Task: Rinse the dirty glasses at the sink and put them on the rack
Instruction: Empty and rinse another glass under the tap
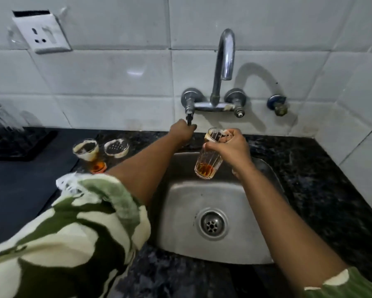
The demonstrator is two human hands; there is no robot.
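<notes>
My right hand point(231, 147) grips a ribbed glass point(207, 163) with brown liquid at its bottom, held over the back of the steel sink point(180, 203). My left hand point(181, 133) grips the dark left tap handle point(189, 119) under the chrome faucet point(224, 61). No water runs from the spout. Two more dirty glasses stand on the counter left of the sink: one with brown dregs point(87, 152) and one seen from above point(116, 148). A black rack point(19, 145) at the far left holds an upturned clear glass point(0, 118).
Dark speckled stone counter point(322, 190) surrounds the sink. A white tiled wall rises behind, with a power socket point(42, 33) at upper left and a small side valve point(278, 105) right of the faucet. The drain point(211, 224) lies open in the basin.
</notes>
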